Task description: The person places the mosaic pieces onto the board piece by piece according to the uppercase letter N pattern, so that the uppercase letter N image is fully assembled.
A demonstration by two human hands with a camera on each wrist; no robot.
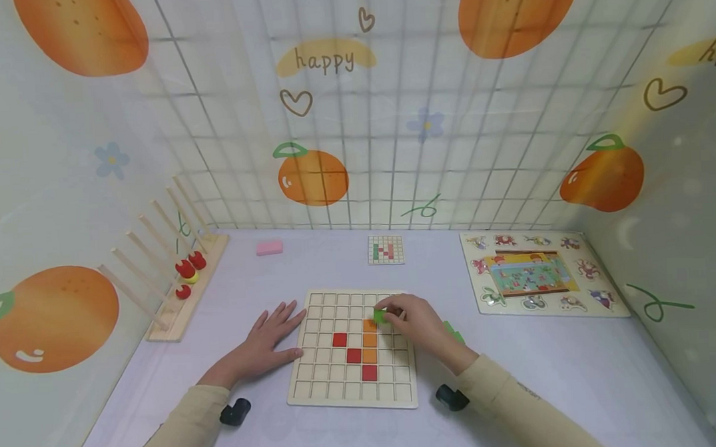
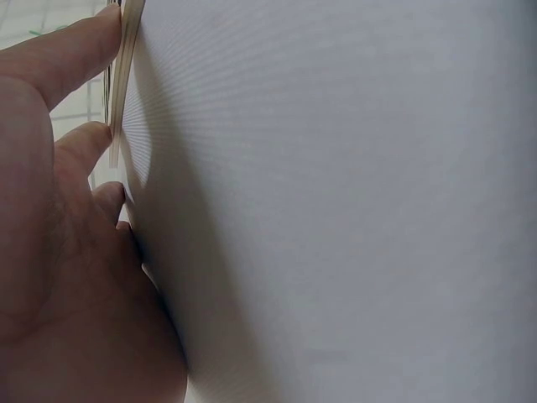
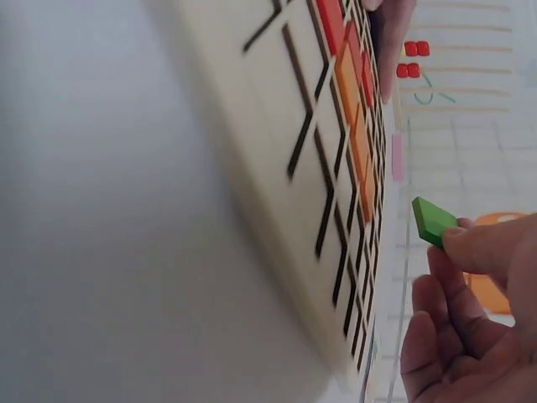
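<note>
A square wooden grid board point(image 1: 320, 388) lies on the table between the hands. Three red tiles point(image 1: 354, 356) step diagonally across its cells, and three orange tiles point(image 1: 370, 340) line up in one column. Between thumb and fingertips, my right hand point(image 1: 419, 319) pinches a green tile point(image 3: 433, 220) over the board, close by the uppermost orange one. My left hand point(image 1: 272, 339) rests with spread fingers at the board's left edge; in the left wrist view its fingers point(image 2: 80, 50) touch the board's side. More green tiles point(image 1: 455, 331) lie right of the board, partly hidden by my right wrist.
A small pattern card point(image 1: 386, 249) lies behind the board, with a pink block point(image 1: 269, 247) to its left. At far left stands a wooden peg rack point(image 1: 201, 284) with red and yellow beads. A picture puzzle board point(image 1: 548, 308) lies at right. Printed curtains enclose the table.
</note>
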